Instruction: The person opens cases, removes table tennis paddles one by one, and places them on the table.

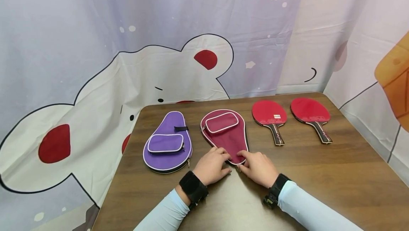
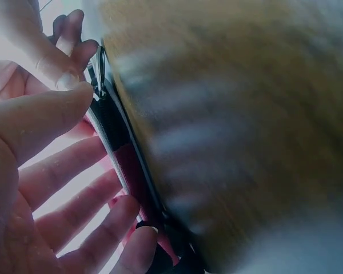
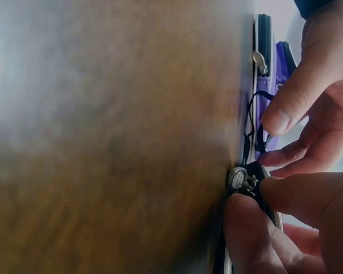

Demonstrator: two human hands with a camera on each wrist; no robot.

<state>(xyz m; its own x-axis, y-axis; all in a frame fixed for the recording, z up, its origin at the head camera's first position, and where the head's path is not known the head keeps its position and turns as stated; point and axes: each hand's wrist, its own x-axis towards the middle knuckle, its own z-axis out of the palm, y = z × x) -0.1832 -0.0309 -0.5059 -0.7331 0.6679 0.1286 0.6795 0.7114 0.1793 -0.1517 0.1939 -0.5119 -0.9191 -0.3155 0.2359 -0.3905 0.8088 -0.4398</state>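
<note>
A maroon racket case (image 1: 225,131) with a front pocket lies flat on the table, narrow end towards me. Both hands meet at that narrow end. My left hand (image 1: 223,161) holds the end of the case, fingers curled over its edge (image 2: 126,165) and thumb beside the zipper ring (image 2: 100,68). My right hand (image 1: 245,161) pinches a small round metal zipper pull (image 3: 239,178) between thumb and finger. A purple racket case (image 1: 167,142) lies to the left, apart from my hands.
Two red table tennis paddles (image 1: 270,115) (image 1: 311,114) lie at the far right of the brown wooden table (image 1: 319,181), handles towards me. A cartoon-bear cloth (image 1: 96,64) hangs behind and to the left.
</note>
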